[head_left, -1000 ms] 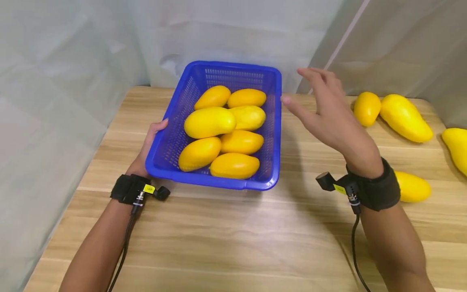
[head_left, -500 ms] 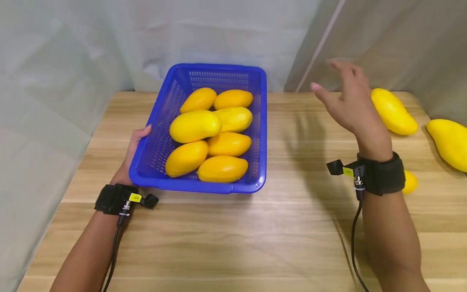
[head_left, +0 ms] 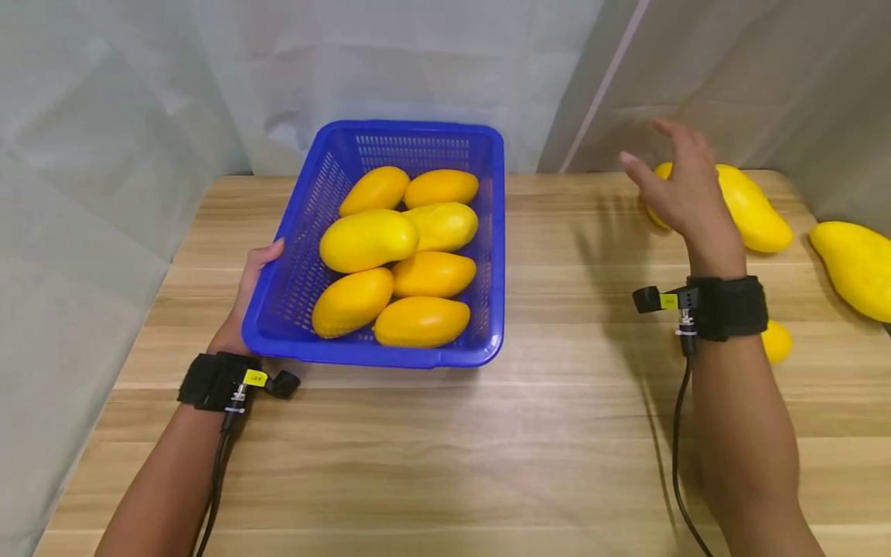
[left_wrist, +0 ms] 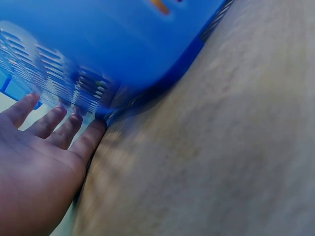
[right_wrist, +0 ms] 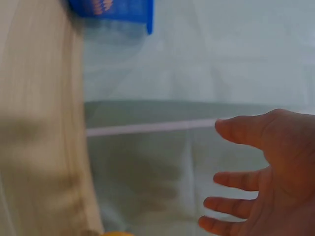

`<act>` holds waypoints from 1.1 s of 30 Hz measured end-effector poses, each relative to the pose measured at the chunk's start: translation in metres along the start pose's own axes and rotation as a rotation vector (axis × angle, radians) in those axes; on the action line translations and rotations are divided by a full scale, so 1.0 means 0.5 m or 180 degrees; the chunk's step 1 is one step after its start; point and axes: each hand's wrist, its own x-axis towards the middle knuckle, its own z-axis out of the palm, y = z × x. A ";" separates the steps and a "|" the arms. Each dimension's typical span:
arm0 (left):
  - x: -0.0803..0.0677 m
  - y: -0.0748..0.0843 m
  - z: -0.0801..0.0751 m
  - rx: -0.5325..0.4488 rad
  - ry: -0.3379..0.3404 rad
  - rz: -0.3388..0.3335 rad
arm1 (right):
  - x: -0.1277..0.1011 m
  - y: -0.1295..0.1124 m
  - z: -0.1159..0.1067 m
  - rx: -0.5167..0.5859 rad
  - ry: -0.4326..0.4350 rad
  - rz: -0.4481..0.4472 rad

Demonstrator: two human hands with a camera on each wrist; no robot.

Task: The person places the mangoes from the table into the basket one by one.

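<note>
- Mangoes loose on the bench (head_left: 529,433) are what the right hand (head_left: 685,197) is after: it hangs over two of them at the far right, a small mango (head_left: 657,197) mostly hidden behind its fingers and a long mango (head_left: 755,209) just beside it.
- Blue basket (head_left: 299,232), the largest thing here, sits left of centre with seven mangoes piled inside; it has barely shifted since half a second ago.
- Compared with a second ago, the right hand has swung away from the basket's right rim and out towards the loose fruit, so I judge another pick-up is starting.
- Its grip is open, fingers spread and relaxed in the right wrist view (right_wrist: 261,172), holding nothing and not yet touching a mango as far as I can tell.
- Left hand (head_left: 244,298) stays flat against the basket's left wall, fingers (left_wrist: 49,123) straight, steadying it as before.
- Two more mangoes lie further right: one at the edge (head_left: 852,267), one (head_left: 776,340) peeking out behind the right wrist strap.
</note>
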 end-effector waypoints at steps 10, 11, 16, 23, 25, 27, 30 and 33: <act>-0.002 -0.001 -0.003 -0.0037 -0.0039 -0.0009 | 0.045 0.072 0.019 0.0003 0.0044 0.0099; -0.002 -0.001 -0.003 -0.0050 -0.0043 -0.0013 | 0.050 0.079 0.021 -0.0016 0.0061 0.0117; -0.001 -0.001 -0.003 0.0000 -0.0017 -0.0027 | 0.068 0.116 0.036 -0.0050 0.0111 0.0271; -0.003 0.001 -0.001 0.0114 0.0041 -0.0029 | 0.083 0.153 0.053 -0.0353 0.0201 0.0352; -0.003 0.001 0.000 0.0095 0.0035 -0.0036 | 0.082 0.159 0.055 -0.0344 0.0228 0.0394; -0.002 0.000 0.000 0.0090 0.0028 -0.0030 | 0.080 0.165 0.057 -0.0324 0.0274 0.0410; -0.003 0.000 0.000 0.0089 0.0055 -0.0038 | 0.078 0.171 0.060 -0.0270 0.0343 0.0392; -0.005 0.000 0.000 0.0252 0.0143 -0.0085 | 0.076 0.175 0.063 -0.0264 0.0408 0.0364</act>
